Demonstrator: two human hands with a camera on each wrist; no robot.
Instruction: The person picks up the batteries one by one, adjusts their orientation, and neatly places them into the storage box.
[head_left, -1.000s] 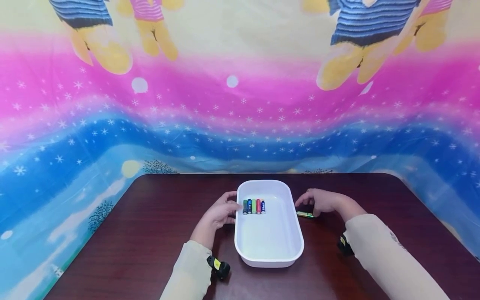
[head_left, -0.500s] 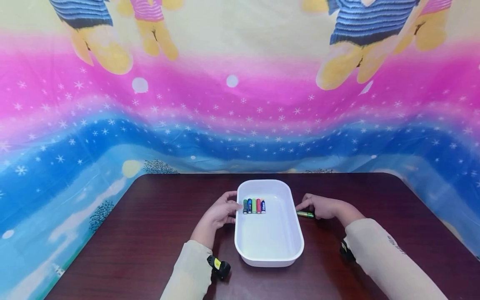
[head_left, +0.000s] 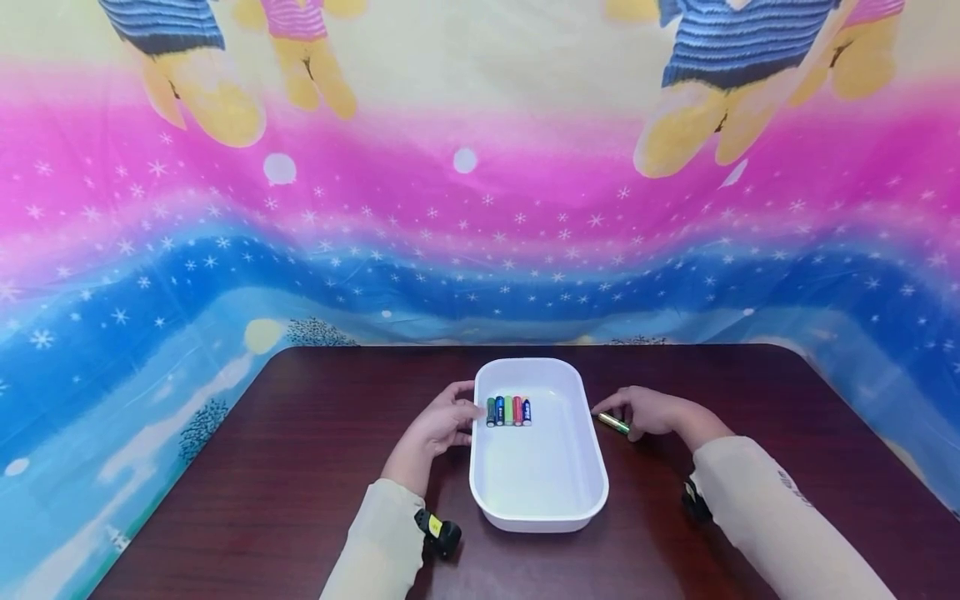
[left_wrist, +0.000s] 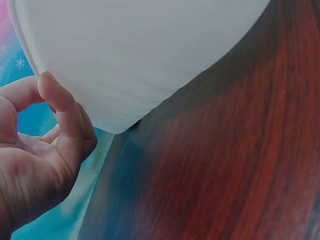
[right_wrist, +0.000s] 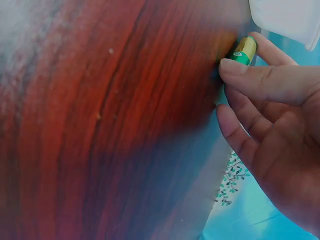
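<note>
A white plastic tray (head_left: 540, 483) stands lengthwise on the dark table. At its left side my left hand (head_left: 442, 423) holds the wall, with the thumb at the rim and other fingers outside; the left wrist view shows this hand (left_wrist: 55, 135) at the tray's edge. Inside the tray several batteries (head_left: 508, 411), in dark green, blue, light green, red and navy, lie side by side near the left wall. Just outside the right wall, my right hand (head_left: 648, 410) pinches a green-and-gold battery (head_left: 614, 423). In the right wrist view the thumb covers part of that battery (right_wrist: 245, 50).
The reddish-brown wooden table (head_left: 322, 500) extends around the tray on all sides. Behind it hangs a printed cloth (head_left: 480, 208), reaching down to the back edge. Black wrist cameras (head_left: 438, 535) sit by the sleeves.
The green-and-gold battery has turned from nearly level to slanting in my right hand, whose fingers have closed onto it. My left hand and the tray stay put.
</note>
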